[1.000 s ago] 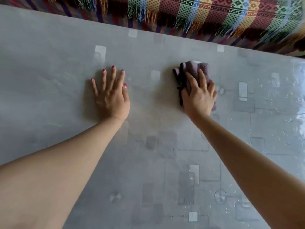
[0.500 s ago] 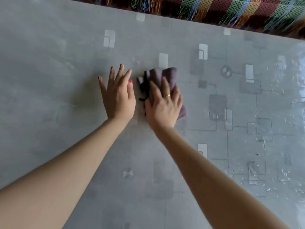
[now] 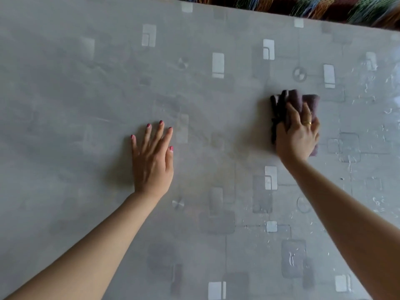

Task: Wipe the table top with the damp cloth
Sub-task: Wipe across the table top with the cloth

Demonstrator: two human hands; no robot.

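Grey, glossy covering printed with pale rectangles, squares and small circles is spread over the tabletop [image 3: 65, 87], which fills nearly the whole head view. On its left half the surface looks dull and smeared. Left of centre the left hand [image 3: 152, 161] is laid flat, palm down, on the covering, its fingers [image 3: 161, 133] straight and slightly spread, the nails painted red; nothing is held in it, and its bare forearm runs down to the lower left corner. Well apart from it, further right and a little further away, the damp cloth [image 3: 296, 100] lies bunched on the tabletop, a dark purple towelling piece with a blacker fold at its left edge. It is pressed down by the right hand [image 3: 297, 137], whose fingers are bent over the cloth's near part while the thumb clasps its left side; a gold ring [image 3: 307, 123] is worn on one finger. To the right of the cloth the covering is wet, with shiny streaks and droplets. Beyond the far edge, at the upper right, a fringed, many-coloured woven fabric [image 3: 346, 7] is seen, blurred.
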